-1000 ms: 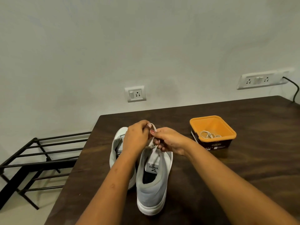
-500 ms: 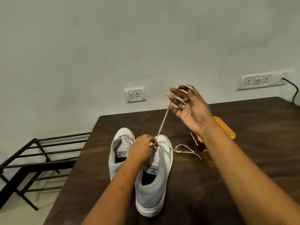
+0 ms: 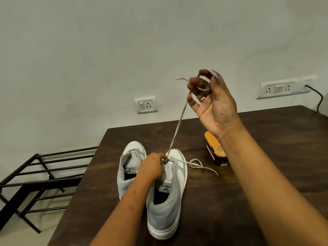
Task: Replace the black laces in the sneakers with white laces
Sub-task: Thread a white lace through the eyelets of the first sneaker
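dark wooden table [image 3: 266,166] against a pale wall. two grey-and-white sneakers side by side, toes pointing far, heels near. left-hand sneaker [image 3: 134,148] partly behind the left forearm. right-hand sneaker [image 3: 165,217] sits nearer the camera, tongue label showing. white lace [image 3: 178,124] threaded through the far eyelets of the right-hand sneaker: one length rises taut, up and to the right, to the raised right hand [image 3: 213,105]; the other length lies on the table just right of the shoe in a loose loop, tip pointing right. right hand held high above the table, palm toward the camera, fingers curled with the lace wound round them, a short free end sticking out to the left. ring on one finger. left hand [image 3: 153,166] low on the right-hand sneaker, fingers bunched tight, pinching the lace where it leaves the eyelet. orange tub [image 3: 213,148] far right of the shoes, mostly hidden behind the right wrist; contents cannot be told. wall socket [image 3: 145,104] behind the table, a longer socket plate [image 3: 278,88] to the right with a black cable [image 3: 318,99]. black metal rack [image 3: 44,172] on the floor at left.
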The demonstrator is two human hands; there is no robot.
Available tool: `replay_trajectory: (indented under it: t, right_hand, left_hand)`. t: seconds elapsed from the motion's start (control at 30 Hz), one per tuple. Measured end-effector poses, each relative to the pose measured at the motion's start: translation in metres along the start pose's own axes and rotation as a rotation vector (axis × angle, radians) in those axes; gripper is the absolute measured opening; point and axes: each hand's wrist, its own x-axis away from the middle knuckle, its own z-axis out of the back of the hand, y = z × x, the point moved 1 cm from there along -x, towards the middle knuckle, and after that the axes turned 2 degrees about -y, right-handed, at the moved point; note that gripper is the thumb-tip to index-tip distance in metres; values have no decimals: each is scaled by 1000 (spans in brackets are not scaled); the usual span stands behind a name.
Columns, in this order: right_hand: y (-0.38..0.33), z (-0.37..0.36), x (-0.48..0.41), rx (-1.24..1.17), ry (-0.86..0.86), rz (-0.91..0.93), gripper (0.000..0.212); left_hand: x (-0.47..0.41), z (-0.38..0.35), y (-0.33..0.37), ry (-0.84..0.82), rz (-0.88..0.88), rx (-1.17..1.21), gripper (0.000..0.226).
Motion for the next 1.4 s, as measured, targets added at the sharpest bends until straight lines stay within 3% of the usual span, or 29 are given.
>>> replay_trajectory:
  t: [0.1,0.2,0.27,0.37,0.5,0.63,0.7,0.8,0.93,1.03,1.1,1.23,1.33,1.4]
  right_hand:
    - [12,2,3,386,-118,-223,25]
    - [32,12,8,789,-238,-485,18]
    - [44,21,7,1086,-340,-509,17]
    - [59,29,7,1345,-537,-527,19]
    - [65,30,7,1411,-493,-410,16]
    - [61,35,-1,1285,-304,-254,19]
    - [62,43,-3,1308,-227,-230,19]
    - [69,58,1,1397,-205,-334,21]
    - [82,79,9,1495,-202,-484,24]
    - [91,89,12,1525,-185,-541,21]
    - [99,90,14,1544,-191,-593,21]
    - [108,86,18,1488,-132,-638,23]
    - [124,94,22,1670,-146,-649,19]
    - [136,101,28,1769,-183,-751,21]
  left_hand:
    - [2,3,5,40,-56,150,45]
    - [16,28,29,119,-114,798,52]
    - [20,49,38,142,-185,1114,64]
    - [31,67,47,78,-317,1208,68]
    - [39,61,56,23,-372,1010,43]
    - [37,57,46,2,-213,910,21]
    - [38,62,43,-39,-177,918,19]
    - [41,78,33,-115,-98,882,33]
    - [57,113,13,-354,47,528,34]
    - [65,117,4,-416,144,550,33]
    - [63,106,8,-388,150,554,29]
    - [42,65,15,-170,61,497,32]
    - [20,35,13,40,7,271,26]
    - [11,26,12,132,3,123,24]
